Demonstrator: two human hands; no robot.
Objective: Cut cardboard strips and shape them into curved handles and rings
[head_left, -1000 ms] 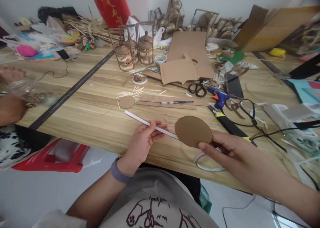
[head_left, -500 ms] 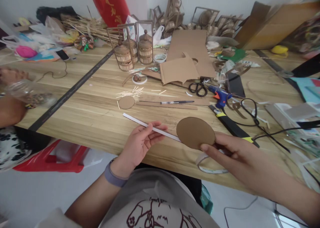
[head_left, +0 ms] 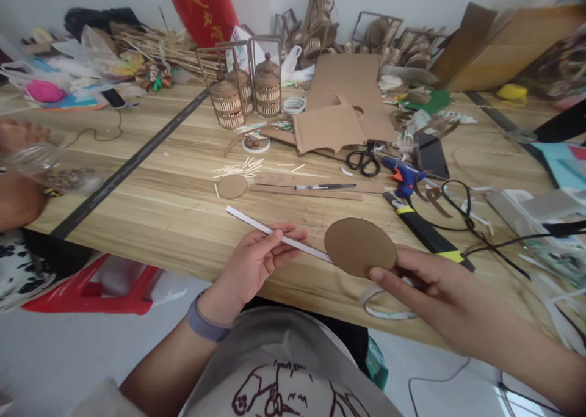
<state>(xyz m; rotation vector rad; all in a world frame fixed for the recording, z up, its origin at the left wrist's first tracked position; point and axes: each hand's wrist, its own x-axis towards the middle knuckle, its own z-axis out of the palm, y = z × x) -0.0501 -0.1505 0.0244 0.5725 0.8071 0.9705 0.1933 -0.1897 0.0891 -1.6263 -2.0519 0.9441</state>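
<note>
My left hand (head_left: pixel 259 258) pinches a narrow white strip (head_left: pixel 247 218) between thumb and fingers. The strip slants down to the right until its far end meets the edge of a brown cardboard disc (head_left: pixel 359 246); I cannot tell whether it is stuck there. With thumb in front and fingers behind, my right hand (head_left: pixel 425 286) grips that disc by its lower right edge. Below the disc, a white ring, perhaps a tape roll (head_left: pixel 384 313), shows at the table's front edge, partly covered by my right hand. A smaller cardboard disc (head_left: pixel 232 186) lies flat beyond my left hand.
Thin sticks (head_left: pixel 242 166), a pen (head_left: pixel 325 187), black scissors (head_left: pixel 364 162), a blue glue gun (head_left: pixel 405 177) and a black-yellow cutter (head_left: pixel 423 231) lie ahead. Small slatted lanterns (head_left: pixel 227 105) stand behind. At left, another person's arm (head_left: pixel 21 200) is beside a clear jar (head_left: pixel 34 157).
The disc and my right hand have shifted very slightly right and down. Both hands keep the same holds.
</note>
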